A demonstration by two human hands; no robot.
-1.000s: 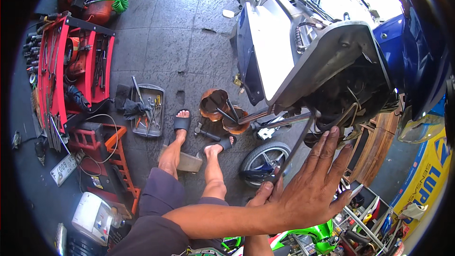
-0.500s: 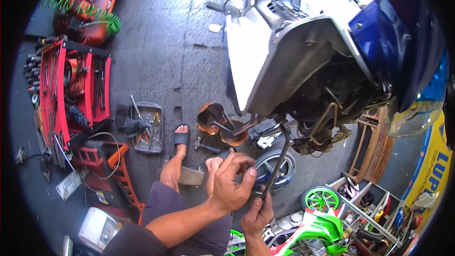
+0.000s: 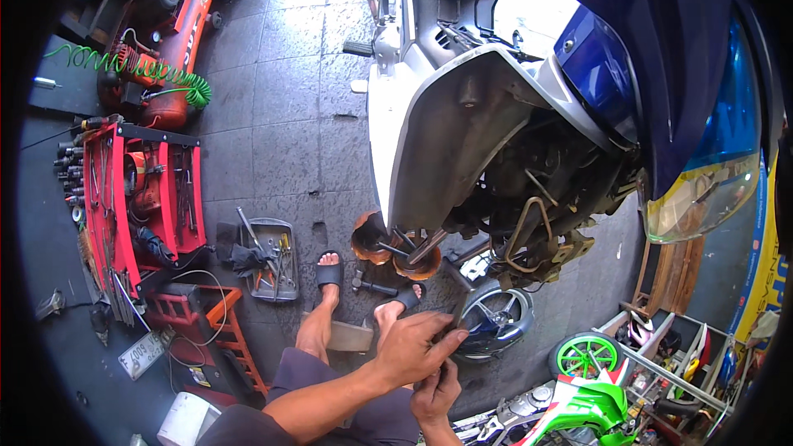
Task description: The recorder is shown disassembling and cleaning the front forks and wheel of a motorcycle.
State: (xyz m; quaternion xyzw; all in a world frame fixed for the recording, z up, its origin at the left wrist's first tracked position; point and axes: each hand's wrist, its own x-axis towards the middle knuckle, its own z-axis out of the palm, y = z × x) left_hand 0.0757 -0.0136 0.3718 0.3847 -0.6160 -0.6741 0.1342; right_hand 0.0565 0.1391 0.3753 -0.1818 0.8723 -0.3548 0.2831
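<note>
My right hand is closed around the lower part of a dark metal bar with a bent end, held upright in front of me. My left hand lies just above it, its thumb and fingers closed on the same bar; part of the grip is hidden. Beyond the bar's upper end is the open front underside of a motorcycle, with dark parts and a metal loop hanging below. A loose wheel lies on the floor just right of the bar.
Rusty round containers holding metal rods stand under the motorcycle. A hammer lies by my sandalled feet. Left are a grey tool tray, red tool rack and orange compressor. A green-and-white motorbike is at lower right.
My left hand has come down from a raised, loosely curled pose onto the bar. The bar has swung toward me and looks shorter. The view has shifted a little.
</note>
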